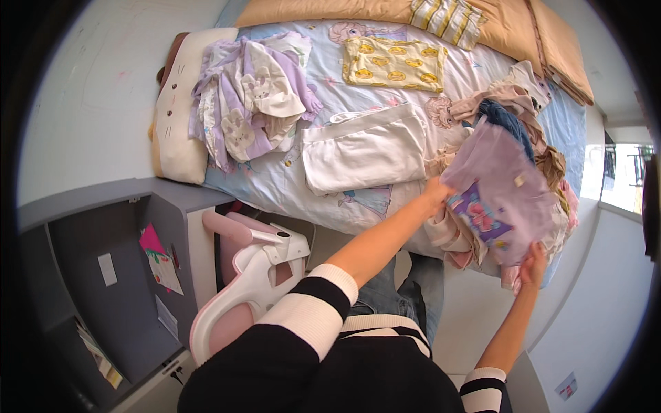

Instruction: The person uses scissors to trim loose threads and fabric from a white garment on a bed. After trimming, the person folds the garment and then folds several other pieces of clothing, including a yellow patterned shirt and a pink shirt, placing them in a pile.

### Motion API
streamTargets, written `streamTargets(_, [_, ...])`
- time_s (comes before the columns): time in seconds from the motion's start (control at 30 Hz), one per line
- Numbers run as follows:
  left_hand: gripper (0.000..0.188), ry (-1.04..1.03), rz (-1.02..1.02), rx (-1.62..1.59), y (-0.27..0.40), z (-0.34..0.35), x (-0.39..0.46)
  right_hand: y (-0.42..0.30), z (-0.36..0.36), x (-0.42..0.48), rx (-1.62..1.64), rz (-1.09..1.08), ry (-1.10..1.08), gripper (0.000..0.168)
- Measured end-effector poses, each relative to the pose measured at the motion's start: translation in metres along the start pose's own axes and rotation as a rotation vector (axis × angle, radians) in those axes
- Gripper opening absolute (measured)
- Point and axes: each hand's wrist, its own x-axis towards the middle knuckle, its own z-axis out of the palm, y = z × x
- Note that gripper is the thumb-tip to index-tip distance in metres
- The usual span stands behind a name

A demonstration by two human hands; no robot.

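A light purple garment (508, 170) with a coloured printed patch is spread between my hands above the right end of the bed. My left hand (439, 196) pinches its lower left edge, and my right hand (532, 263) grips the lower right corner. Behind and under it lies a loose heap of clothes (552, 165) in beige, pink and brown, with a dark blue denim piece (503, 118) showing. Left of the heap rests a folded white garment (366, 147) with a wide waistband. Farther back lies a folded yellow garment (395, 64) printed with duck faces.
Purple and white clothes with bunny faces (253, 98) lie beside a cat-faced pillow (181, 108). A yellow-striped cloth (449, 23) rests on the orange quilt (335, 11) along the back. Below the bed's near edge stands a pink and white chair (258, 268), by a grey shelf unit (119, 248).
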Motion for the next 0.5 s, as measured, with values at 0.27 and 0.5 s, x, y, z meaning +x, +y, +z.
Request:
streamTargets(0.27, [0.076,0.270,-0.078,0.621,-0.050,-0.073,0.020,0.092,-0.032,0.003,-0.025,0.186,-0.040,0.022])
streamTargets(0.5, [0.063,0.180,-0.162,0.714,-0.017,-0.040,0.051,0.059,0.032,-0.005,-0.292,0.278,0.065,0.067])
